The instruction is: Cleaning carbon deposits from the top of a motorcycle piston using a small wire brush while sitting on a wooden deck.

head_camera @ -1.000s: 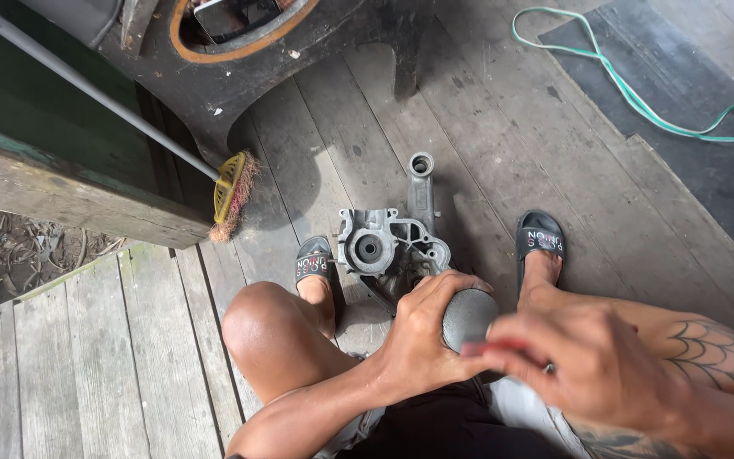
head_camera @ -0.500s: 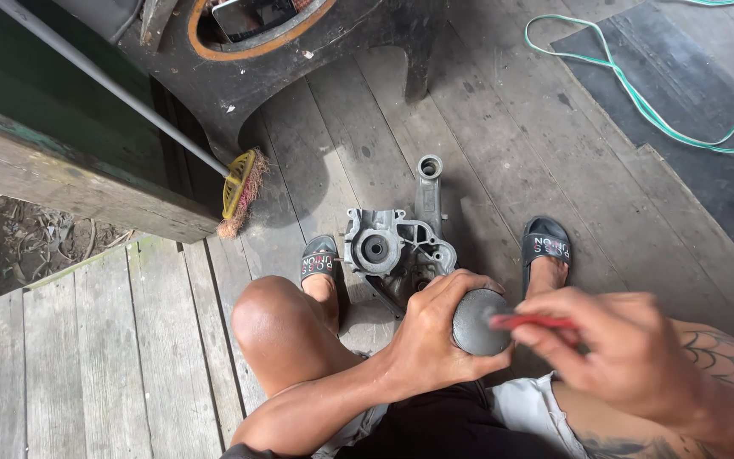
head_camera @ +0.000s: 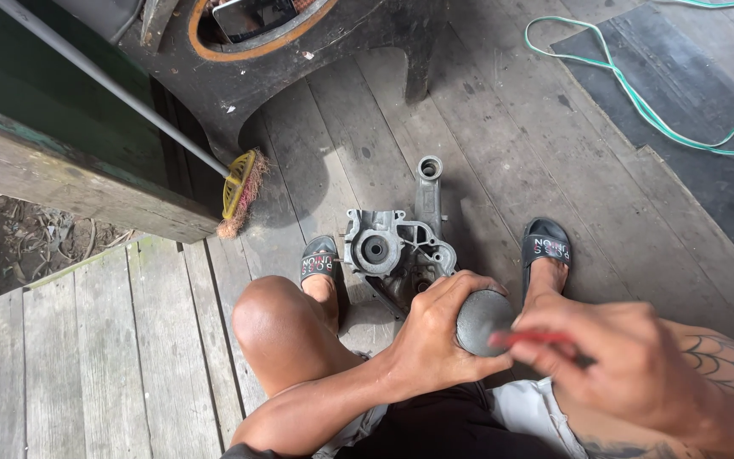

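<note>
Resting in the left hand (head_camera: 437, 340), a round dark grey metal part (head_camera: 482, 320) sits above the person's lap, fingers wrapped around its side. The right hand (head_camera: 618, 361) pinches a thin red tool (head_camera: 530, 338) against the part's face. Just beyond, a grey cast metal housing (head_camera: 397, 248) lies on the weathered wooden plank floor (head_camera: 511, 144), between two black sandals (head_camera: 319, 259). A straw broom (head_camera: 242, 189) lies farther left.

— What are you wearing, seen from above?

— Your arms are bare, no sleeves. Your right forearm (head_camera: 724, 361) carries a dark web-pattern tattoo at the lower right of the frame. You wear pale shorts (head_camera: 520, 408) and black slide sandals (head_camera: 545, 246) with lettered straps, near the frame's middle.

— Any gloves?

— None; your left hand (head_camera: 435, 340) and right hand (head_camera: 613, 357) are bare.
</note>
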